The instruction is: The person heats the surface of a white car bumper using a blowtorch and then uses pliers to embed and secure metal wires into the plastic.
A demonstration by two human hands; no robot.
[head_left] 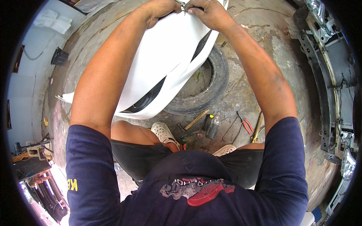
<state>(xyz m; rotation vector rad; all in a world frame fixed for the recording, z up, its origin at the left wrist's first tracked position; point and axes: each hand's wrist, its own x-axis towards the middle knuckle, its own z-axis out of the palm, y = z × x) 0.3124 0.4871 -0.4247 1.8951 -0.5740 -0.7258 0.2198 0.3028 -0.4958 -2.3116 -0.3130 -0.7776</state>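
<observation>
A white car bumper (162, 54) with dark openings lies in front of me, partly over a black tyre (220, 75) on the floor. Both arms reach out to the bumper's far end. My left hand (163, 10) rests there with its fingers closed at the edge. Close beside it, my right hand (210, 14) has thumb and fingers pinched together. Between the fingertips shows a small dark piece (184, 8), too small to name. Whether it is fixed to the bumper I cannot tell.
Near my feet lie a hammer (196, 120), a clear bottle (213, 127) and red-handled pliers (247, 126). A car front with an exposed radiator (341, 60) stands at the right. A black bucket (59, 56) is by the left wall.
</observation>
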